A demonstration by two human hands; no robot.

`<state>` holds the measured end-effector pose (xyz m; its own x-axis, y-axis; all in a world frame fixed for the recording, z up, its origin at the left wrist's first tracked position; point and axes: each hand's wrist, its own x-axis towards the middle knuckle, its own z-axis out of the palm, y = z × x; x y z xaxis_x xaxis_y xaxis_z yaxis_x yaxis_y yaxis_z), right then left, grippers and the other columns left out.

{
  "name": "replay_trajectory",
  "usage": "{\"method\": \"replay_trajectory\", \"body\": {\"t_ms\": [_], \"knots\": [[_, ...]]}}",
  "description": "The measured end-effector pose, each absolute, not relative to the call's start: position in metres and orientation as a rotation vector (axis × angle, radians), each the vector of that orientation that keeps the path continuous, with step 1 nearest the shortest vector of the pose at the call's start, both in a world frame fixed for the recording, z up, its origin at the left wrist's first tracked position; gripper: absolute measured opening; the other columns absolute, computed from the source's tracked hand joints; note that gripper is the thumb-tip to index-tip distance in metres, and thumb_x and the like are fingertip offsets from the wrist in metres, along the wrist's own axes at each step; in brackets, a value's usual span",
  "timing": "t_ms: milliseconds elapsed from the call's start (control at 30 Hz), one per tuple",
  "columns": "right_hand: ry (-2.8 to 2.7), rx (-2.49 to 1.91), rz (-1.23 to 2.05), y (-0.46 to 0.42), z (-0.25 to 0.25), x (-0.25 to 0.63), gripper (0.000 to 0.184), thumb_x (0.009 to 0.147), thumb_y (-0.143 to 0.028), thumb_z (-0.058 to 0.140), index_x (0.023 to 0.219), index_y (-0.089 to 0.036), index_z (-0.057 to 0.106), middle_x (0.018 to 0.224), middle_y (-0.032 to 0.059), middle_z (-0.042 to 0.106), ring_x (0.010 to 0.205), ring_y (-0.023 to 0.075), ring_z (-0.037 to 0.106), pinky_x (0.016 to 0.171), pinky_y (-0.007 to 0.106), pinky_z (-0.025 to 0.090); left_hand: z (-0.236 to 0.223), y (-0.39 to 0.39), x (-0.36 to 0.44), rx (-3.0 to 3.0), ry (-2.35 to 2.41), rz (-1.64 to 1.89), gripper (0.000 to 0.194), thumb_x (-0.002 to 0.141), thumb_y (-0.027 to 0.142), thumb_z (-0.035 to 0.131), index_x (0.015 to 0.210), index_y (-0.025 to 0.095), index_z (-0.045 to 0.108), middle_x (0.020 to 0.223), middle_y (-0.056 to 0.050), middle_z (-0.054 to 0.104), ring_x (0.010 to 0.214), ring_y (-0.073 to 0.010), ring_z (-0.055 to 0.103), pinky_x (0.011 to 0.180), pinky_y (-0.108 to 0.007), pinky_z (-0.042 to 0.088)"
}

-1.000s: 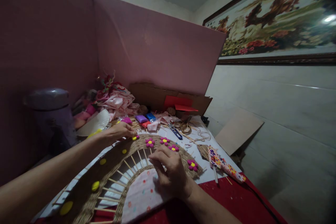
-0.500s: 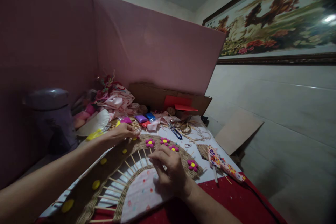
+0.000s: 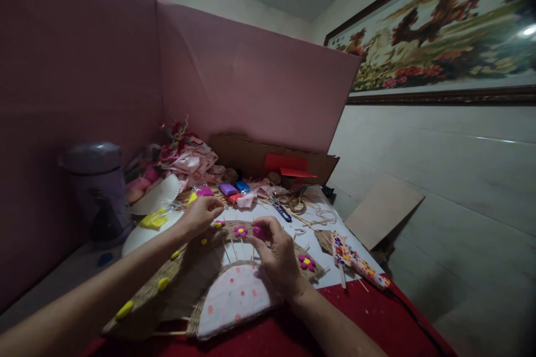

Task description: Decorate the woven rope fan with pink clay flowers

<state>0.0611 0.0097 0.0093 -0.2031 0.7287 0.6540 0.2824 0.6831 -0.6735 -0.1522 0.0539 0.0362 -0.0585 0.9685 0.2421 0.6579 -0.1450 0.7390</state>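
Observation:
A woven half-round fan (image 3: 234, 261) of twine and thin sticks lies before me, its centre covered in white dotted cloth (image 3: 234, 295). Yellow clay dots (image 3: 162, 284) follow its left rim. Magenta clay flowers with yellow centres, such as one flower (image 3: 240, 231), line the upper and right band. Over the far rim is my left hand (image 3: 204, 216), fingertips pressed together; whatever they hold is hidden. My right hand (image 3: 276, 254) has thumb and forefinger closed about a magenta clay piece (image 3: 258, 232) at the band. Whether that piece is attached cannot be seen.
Behind the fan lie clay packets (image 3: 228, 189), blue-handled scissors (image 3: 283, 213) and twine. A flower-patterned glue gun (image 3: 360, 268) with a cord rests on the right. On the left stand a lidded tumbler (image 3: 98, 192) and a paper plate (image 3: 161, 195). Cardboard (image 3: 238, 150) lines the back.
The right hand has moved up from over the sticks to the flowered band. The left hand has drawn slightly back off the rim. The fan's left part has shifted right and tilted.

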Motion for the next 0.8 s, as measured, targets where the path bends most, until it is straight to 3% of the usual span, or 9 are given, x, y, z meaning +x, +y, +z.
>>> {"method": "replay_trajectory", "body": {"t_ms": [233,400,800], "knots": [[-1.812,-0.771,0.485,0.012,0.012,0.062,0.015,0.074,-0.014,0.064,0.087,-0.018,0.057,0.084,0.0035,0.058,0.075,0.0158,0.056,0.067,0.026,0.045,0.041,0.005,-0.089,1.614,1.29,1.273,0.029,0.069,0.042,0.057,0.064,0.014,0.06,0.062,-0.003,0.062,0.06,-0.0155,0.055,0.057,-0.027,0.041],[-1.844,-0.748,0.46,0.013,0.011,0.064,0.025,0.073,-0.008,0.059,0.095,-0.017,0.054,0.083,0.0027,0.06,0.068,0.0144,0.055,0.063,0.026,0.044,0.035,-0.004,-0.075,1.503,1.238,1.33,0.022,0.061,0.034,0.069,0.067,0.014,0.062,0.064,-0.004,0.066,0.062,-0.0167,0.06,0.058,-0.027,0.044],[-1.995,-0.59,0.315,0.018,0.006,0.065,0.016,0.075,-0.006,0.052,0.083,-0.019,0.055,0.079,0.0028,0.056,0.074,0.0163,0.054,0.065,0.027,0.043,0.026,-0.006,-0.081,1.339,1.175,1.375,0.018,0.056,0.023,0.072,0.069,0.011,0.067,0.063,-0.004,0.066,0.057,-0.0133,0.056,0.056,-0.025,0.043]]}}
